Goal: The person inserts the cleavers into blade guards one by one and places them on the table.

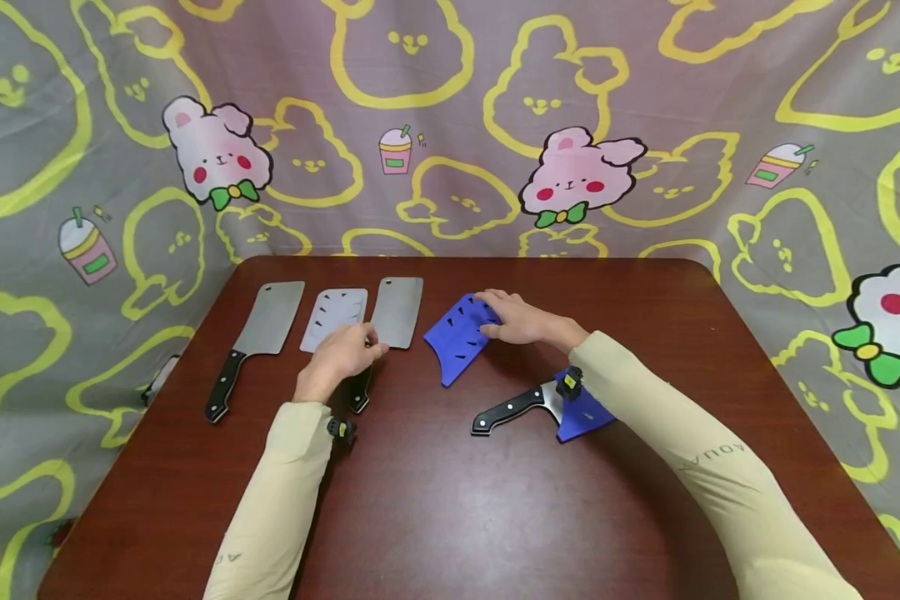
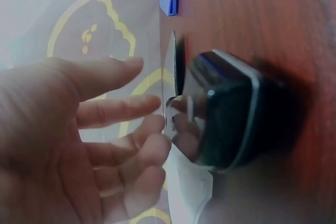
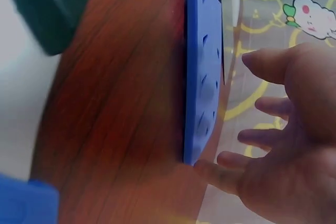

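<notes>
Blue and slotted, the loose blade guard (image 1: 456, 337) lies on the table (image 1: 435, 508), and at its far right edge the right hand (image 1: 521, 321) has thumb and fingers spread; whether a fingertip touches it, I cannot tell. Left of that guard, the left hand (image 1: 342, 354) is over the black handle (image 1: 360, 393) of the middle cleaver (image 1: 399, 312), thumb apart, fingers loosely bent, pinching nothing. Farther left of the guard lie the white blade guard (image 1: 337, 315) and an outer cleaver (image 1: 272, 321). The likeliest mishap, I judge, is a fingertip meeting bare steel, should the left hand close too far forward of the handle. Taking the loose guard by its edge alone could let it twist away, and a dipping right sleeve (image 1: 660, 417) could jostle the second blue guard (image 1: 573, 422), nearer the person and right of the loose one. The right wrist partly covers it, so how deep its cleaver sits is unclear; the left hand hides where the middle cleaver's handle meets the blade.
</notes>
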### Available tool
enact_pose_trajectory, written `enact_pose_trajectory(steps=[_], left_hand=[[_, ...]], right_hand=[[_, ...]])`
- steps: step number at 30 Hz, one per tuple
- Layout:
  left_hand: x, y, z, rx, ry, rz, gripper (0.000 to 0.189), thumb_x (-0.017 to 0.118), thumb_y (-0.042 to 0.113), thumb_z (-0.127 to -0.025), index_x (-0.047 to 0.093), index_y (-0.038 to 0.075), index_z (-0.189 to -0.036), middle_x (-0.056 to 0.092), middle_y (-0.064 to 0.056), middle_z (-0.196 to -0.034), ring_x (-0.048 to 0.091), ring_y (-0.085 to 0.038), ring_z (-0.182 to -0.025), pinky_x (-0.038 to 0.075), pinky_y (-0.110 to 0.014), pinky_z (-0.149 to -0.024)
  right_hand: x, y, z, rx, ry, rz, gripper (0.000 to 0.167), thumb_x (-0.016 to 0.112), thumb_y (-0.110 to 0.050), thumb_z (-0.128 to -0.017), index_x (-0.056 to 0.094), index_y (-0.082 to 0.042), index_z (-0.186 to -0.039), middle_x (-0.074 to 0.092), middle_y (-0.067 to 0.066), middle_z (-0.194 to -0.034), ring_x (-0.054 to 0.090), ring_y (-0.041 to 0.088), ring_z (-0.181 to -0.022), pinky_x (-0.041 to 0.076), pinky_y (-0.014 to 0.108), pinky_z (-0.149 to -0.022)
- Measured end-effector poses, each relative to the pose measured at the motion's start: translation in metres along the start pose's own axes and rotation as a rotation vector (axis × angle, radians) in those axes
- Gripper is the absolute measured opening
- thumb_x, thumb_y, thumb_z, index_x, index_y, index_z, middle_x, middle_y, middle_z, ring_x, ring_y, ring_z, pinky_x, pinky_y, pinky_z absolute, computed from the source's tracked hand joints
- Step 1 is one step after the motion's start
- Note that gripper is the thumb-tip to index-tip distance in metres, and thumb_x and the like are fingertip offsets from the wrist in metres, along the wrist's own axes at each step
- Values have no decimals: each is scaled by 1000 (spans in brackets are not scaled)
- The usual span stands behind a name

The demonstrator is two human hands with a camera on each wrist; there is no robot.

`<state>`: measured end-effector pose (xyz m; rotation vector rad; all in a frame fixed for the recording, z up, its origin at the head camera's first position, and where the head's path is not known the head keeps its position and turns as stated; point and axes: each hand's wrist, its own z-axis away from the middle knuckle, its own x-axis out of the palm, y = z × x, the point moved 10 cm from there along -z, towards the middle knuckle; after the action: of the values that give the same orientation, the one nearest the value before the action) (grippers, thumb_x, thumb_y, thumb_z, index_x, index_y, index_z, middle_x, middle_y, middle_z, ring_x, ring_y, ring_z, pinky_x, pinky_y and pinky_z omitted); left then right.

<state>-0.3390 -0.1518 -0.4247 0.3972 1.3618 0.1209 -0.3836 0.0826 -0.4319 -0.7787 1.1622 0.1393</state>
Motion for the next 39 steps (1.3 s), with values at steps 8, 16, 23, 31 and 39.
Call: enact_pose_trajectory(steps=[8, 16, 23, 31, 39], left_hand=[[4, -7, 5, -77, -45, -19, 31, 66, 35, -93, 58, 7, -103, 61, -12, -90, 56, -25, -80, 44, -37, -66], [14, -13, 6, -145, -94, -38, 47, 67, 38, -92, 52, 4, -120, 61, -20, -115, 60, -34, -102, 49, -48, -82], [17, -14, 8, -173, -99, -38, 64, 68, 32, -92, 39, 0, -138, 51, -29, -134, 52, -42, -121, 46, -57, -94], [16, -13, 7, -171, -102, -71, 58, 69, 28, -91, 42, 0, -134, 59, -27, -124, 60, -40, -108, 49, -57, -88], [19, -14, 10, -179, -154, -106, 83, 64, 25, -93, 17, -7, -153, 45, -30, -145, 52, -43, -126, 46, -57, -98]], right_hand=[[5, -21, -19, -88, -12, 13, 64, 53, -30, -101, 27, -4, -153, 19, 23, -161, 13, 36, -152, 8, 56, -121], [7, -18, -30, -49, -110, 62, 76, 59, -42, -96, 23, -16, -157, 11, 18, -164, 6, 48, -150, 5, 61, -119], [23, -10, -30, 7, -205, 156, 82, 59, -52, -93, 18, -23, -158, 8, 12, -166, 3, 45, -151, 15, 64, -117], [27, 3, -21, 79, -182, 336, 79, 55, -59, -93, 22, -27, -157, 19, 11, -164, 17, 44, -147, 27, 60, -114], [18, 16, -3, 149, -163, 395, 84, 58, -65, -88, 26, -25, -156, 24, 20, -153, 29, 39, -134, 40, 54, -103]])
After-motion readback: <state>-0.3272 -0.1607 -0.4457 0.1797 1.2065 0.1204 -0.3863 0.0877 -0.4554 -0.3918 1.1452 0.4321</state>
